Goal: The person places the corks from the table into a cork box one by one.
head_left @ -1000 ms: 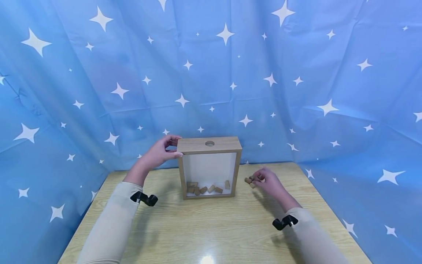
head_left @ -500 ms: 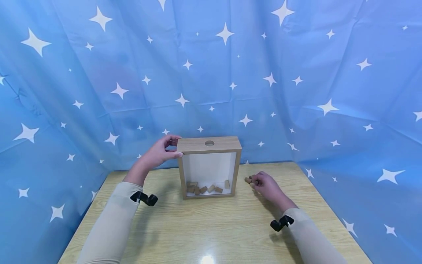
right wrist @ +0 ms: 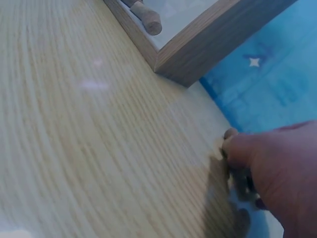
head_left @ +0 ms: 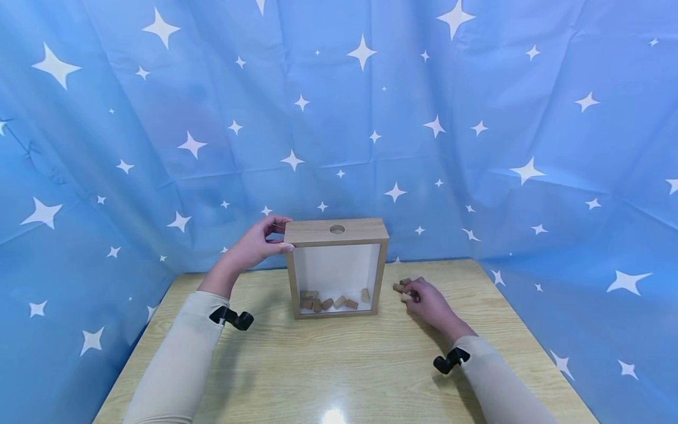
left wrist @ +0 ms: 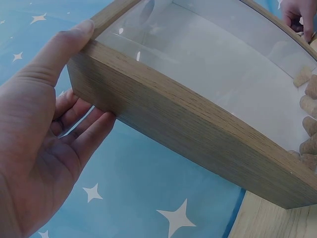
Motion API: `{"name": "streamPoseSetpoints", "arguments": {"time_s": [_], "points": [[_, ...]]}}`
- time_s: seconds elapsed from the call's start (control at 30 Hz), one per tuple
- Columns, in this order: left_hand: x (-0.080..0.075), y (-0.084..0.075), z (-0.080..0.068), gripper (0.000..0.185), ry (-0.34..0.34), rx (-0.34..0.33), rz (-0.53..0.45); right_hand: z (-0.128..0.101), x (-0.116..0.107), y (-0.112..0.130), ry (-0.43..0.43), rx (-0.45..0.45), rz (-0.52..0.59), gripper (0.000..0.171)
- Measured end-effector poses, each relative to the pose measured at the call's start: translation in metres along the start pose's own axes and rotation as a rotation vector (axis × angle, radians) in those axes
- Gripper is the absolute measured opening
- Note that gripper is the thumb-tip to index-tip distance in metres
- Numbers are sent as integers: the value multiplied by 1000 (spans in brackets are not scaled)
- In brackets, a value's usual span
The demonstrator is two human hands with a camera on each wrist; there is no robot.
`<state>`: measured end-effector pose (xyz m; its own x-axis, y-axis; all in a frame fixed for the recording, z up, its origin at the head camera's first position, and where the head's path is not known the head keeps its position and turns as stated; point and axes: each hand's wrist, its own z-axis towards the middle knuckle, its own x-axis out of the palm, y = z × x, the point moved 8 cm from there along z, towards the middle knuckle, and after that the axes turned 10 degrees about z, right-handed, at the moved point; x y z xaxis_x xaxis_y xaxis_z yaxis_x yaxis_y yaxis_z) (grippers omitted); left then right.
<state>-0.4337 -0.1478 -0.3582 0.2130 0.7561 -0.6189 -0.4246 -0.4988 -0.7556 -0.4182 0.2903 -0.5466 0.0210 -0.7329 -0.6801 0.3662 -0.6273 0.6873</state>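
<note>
My left hand [head_left: 251, 246] grips the upper left corner of a wooden box frame [head_left: 335, 237], thumb on the front edge and fingers behind. The box stands upright, with a clear front panel and a round hole [head_left: 337, 229] in its top. Several corks [head_left: 339, 302] lie inside along its bottom. To the right of the box, my right hand [head_left: 434, 304] is down at the tabletop and pinches a cork [head_left: 406, 298] between thumb and finger. Two other corks [head_left: 398, 288] lie right by its fingertips. In the right wrist view the thumb hides most of the held cork.
The light wood table [head_left: 328, 365] reaches back to a blue curtain [head_left: 339, 118] with white stars, which also hangs along both sides. A black camera mount sits on each wrist, the left mount [head_left: 231, 318] and the right mount [head_left: 452, 360].
My right hand has shifted slightly down, its fingers drawing back from the rear cork and closing on the nearest one. The left hand and the box have stayed in place.
</note>
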Motion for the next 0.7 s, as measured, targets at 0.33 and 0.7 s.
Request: {"name": "streamPoseSetpoints", "arguments": {"time_s": [0.33,0.7], "points": [[-1,0,-1,71,-3,-1,12,-1,-8,10,-52,43,144,29],[-1,-2,-1,71,1,5,-4,10,-37,50,-112,-51,128,26]]}}
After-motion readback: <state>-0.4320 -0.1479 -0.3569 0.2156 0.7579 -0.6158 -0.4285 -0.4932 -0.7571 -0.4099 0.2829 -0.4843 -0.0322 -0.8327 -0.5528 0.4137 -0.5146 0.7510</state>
